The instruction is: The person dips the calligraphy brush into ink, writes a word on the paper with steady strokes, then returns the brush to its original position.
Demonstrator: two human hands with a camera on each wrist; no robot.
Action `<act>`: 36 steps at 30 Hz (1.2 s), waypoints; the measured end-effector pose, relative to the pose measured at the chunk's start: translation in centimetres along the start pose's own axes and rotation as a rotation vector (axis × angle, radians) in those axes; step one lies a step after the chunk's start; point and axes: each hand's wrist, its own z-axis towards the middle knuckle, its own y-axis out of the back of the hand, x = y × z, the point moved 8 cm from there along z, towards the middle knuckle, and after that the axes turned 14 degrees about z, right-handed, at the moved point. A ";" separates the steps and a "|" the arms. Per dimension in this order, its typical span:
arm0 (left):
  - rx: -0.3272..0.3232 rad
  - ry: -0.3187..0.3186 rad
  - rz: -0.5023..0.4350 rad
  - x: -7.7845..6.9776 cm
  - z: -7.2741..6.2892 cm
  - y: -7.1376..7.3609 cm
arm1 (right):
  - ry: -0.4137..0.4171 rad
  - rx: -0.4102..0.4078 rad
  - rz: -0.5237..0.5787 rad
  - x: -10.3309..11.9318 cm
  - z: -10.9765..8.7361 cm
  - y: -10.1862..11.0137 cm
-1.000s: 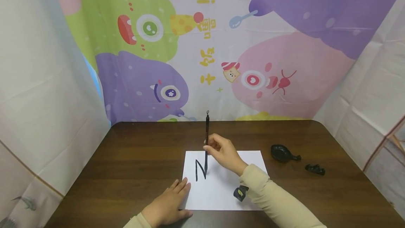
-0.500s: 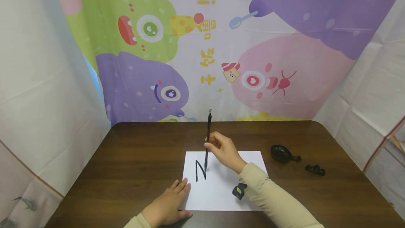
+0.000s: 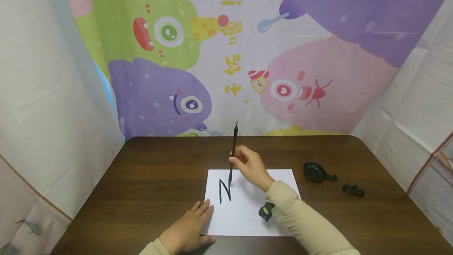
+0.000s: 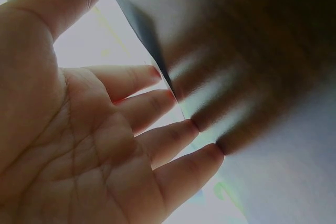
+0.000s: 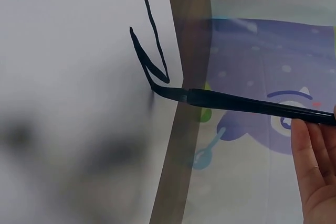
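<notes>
My right hand (image 3: pixel 250 166) pinches a dark writing brush (image 3: pixel 233 148) by its handle and holds it nearly upright. In the right wrist view the inked tip of the brush (image 5: pixel 236 102) touches the paper at the end of a black stroke. The white sheet of paper (image 3: pixel 244 219) carries black strokes (image 3: pixel 225 191) shaped like an N. With fingers spread, my left hand (image 3: pixel 189 225) rests flat at the sheet's left edge. The left wrist view shows that palm (image 4: pixel 79 145) and its fingertips along the sheet's edge.
A black ladle-shaped dish (image 3: pixel 315 171) stands on the brown table (image 3: pixel 148 176) right of the paper. Beside it lies a small black brush rest (image 3: pixel 353 190). A dark wrist camera (image 3: pixel 266 211) hangs under my right cuff. A cartoon-printed curtain (image 3: pixel 233 109) closes off the back.
My right hand and the brush have moved slightly away from me, the tip travelling up along the right side of the N. My left hand has stayed in place.
</notes>
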 end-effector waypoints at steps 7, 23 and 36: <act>-0.004 0.000 0.004 0.0 0.0 -0.1 | -0.014 -0.012 -0.006 -2.0 0.5 0.5; -0.015 -0.004 0.011 0.1 0.0 -0.1 | 0.052 -0.060 -0.124 -1.8 1.0 1.1; -0.011 -0.002 0.011 0.0 0.0 0.0 | 0.045 -0.069 -0.108 -1.7 1.0 1.3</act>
